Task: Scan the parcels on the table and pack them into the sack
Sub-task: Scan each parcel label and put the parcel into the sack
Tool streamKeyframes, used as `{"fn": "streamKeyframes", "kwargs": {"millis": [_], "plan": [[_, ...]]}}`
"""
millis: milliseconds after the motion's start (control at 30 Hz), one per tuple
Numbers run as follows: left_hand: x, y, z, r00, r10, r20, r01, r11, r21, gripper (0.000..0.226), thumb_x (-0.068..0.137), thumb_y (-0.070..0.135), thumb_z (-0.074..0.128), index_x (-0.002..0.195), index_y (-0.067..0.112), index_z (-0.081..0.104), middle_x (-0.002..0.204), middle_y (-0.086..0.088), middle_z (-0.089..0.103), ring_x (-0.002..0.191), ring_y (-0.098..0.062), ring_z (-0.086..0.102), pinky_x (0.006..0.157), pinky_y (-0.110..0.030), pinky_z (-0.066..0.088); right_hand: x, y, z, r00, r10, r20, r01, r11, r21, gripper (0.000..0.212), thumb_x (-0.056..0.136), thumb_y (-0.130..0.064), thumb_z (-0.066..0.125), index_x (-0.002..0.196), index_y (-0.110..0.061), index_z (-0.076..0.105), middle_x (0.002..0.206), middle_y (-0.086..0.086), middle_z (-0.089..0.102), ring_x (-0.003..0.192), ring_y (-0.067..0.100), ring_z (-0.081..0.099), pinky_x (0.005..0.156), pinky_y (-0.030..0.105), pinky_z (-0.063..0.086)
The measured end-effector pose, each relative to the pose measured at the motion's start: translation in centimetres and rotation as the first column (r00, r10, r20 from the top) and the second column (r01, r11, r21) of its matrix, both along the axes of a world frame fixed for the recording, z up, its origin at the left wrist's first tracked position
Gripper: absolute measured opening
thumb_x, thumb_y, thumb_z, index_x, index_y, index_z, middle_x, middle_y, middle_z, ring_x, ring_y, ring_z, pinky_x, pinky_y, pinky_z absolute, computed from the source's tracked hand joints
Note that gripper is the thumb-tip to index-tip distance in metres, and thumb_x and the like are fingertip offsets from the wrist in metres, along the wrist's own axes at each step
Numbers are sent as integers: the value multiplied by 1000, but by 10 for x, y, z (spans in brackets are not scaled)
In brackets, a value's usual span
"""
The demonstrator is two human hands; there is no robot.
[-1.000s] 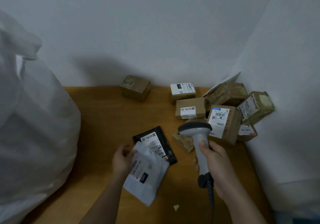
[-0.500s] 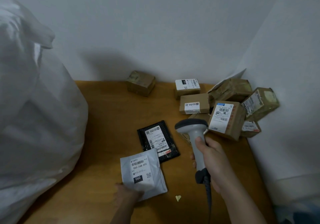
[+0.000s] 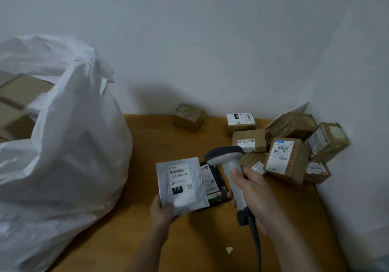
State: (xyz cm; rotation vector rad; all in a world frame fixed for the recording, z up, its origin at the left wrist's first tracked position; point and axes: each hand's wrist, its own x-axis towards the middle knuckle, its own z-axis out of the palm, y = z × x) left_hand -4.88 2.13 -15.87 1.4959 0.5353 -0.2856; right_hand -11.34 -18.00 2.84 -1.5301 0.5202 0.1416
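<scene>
A white sack [image 3: 63, 145] stands open, well left of both hands, cardboard showing inside. The left hand [image 3: 162, 210] has its grip pinched on a grey mailer [image 3: 181, 184], label up, above the table [image 3: 189, 240]. Just right, the right hand [image 3: 252, 194] has its grip wrapped around a scanner [image 3: 229, 166], over a black parcel [image 3: 214, 185]. Brown boxes [image 3: 286, 158] cluster beyond it.

Dim, bluish light; soft shadows, slight blur.
</scene>
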Motion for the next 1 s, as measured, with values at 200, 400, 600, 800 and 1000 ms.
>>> {"fn": "streamKeyframes", "kwargs": {"millis": [200,400,600,800,1000], "plan": [[18,-7,43,992,12,126,-5,999,-53,37,95,-4,52,127,13,52,116,-10,61,100,-31,64,60,-34,59,-8,11,31,986,115,119,-102,989,-104,21,102,-28,45,98,-14,61,73,7,58,61,13,54,56,24,46],[23,-15,73,982,21,186,-11,999,-51,35,95,-3,52,125,14,53,115,-9,62,99,-29,65,60,-32,59,-24,14,60,969,134,210,-99,981,-170,18,100,-32,46,97,-20,59,75,6,59,66,16,56,62,30,48],[24,-19,92,975,23,222,-19,1000,-19,31,96,-3,50,120,16,54,110,-4,62,94,-23,63,56,-27,56,-36,14,84,951,122,285,-73,981,-179,17,101,-30,45,100,-21,59,74,7,58,64,15,54,59,27,46],[24,-19,105,967,9,254,-11,1000,5,29,96,-2,51,116,18,53,107,0,62,94,-18,62,55,-25,54,-42,14,96,935,145,324,-82,977,-198,16,100,-31,46,99,-22,59,73,7,59,65,16,55,59,28,46],[25,-22,116,963,12,269,-9,1000,-12,27,96,-1,51,109,23,52,103,2,60,90,-17,62,62,-32,56,-40,14,100,925,144,351,-64,971,-229,17,100,-31,46,93,-22,59,73,6,59,64,16,56,60,29,44]]}}
